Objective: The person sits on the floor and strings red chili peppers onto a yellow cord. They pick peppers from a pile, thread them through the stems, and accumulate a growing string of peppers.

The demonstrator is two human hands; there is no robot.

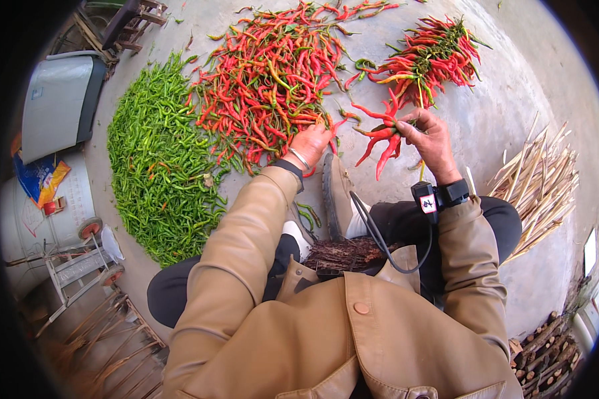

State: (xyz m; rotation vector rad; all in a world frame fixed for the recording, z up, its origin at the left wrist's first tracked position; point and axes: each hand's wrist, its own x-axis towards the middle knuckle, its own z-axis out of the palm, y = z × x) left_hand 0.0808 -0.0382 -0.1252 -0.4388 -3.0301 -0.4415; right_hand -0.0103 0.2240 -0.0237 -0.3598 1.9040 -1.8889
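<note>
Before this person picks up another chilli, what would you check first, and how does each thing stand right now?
1. Right hand has a firm hold on the bunch of red chillies: ok, fingers are closed around it.
2. Left hand is at the mixed red pile: ok, it rests on the pile's near edge.
3. Left hand already has a chilli in its fingers: cannot tell, the fingertips are hidden among the chillies.
4. Green pile is kept apart from the red: not ok, the two piles meet and mix along their edges.
5. Bundled red chillies lie clear of the hands: ok.
</note>
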